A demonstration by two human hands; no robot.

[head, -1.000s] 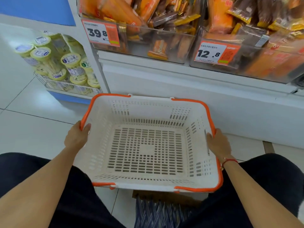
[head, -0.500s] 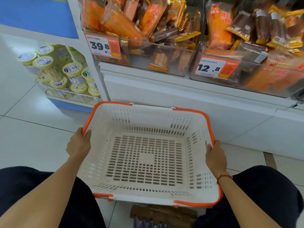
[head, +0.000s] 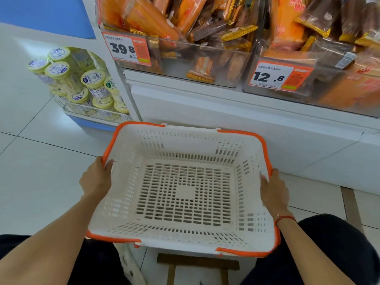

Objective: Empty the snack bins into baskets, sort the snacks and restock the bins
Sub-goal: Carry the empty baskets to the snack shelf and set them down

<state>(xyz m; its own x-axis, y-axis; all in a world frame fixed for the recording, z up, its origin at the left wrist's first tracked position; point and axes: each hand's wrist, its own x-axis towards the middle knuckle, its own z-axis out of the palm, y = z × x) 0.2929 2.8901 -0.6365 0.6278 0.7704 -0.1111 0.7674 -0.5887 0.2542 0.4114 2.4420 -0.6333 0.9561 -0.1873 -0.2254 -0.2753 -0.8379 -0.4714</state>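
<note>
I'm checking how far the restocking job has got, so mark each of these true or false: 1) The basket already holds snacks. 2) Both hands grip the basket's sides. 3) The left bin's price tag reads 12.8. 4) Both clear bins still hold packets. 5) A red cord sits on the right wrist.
1) False: the basket holds nothing; its slotted floor is bare.
2) True: the left hand and the right hand each hold a side rim.
3) False: the left bin is tagged 39.8; the 12.8 tag is on the right bin.
4) True: both are piled with orange and brown packets.
5) True: the red cord circles the right wrist.
</note>
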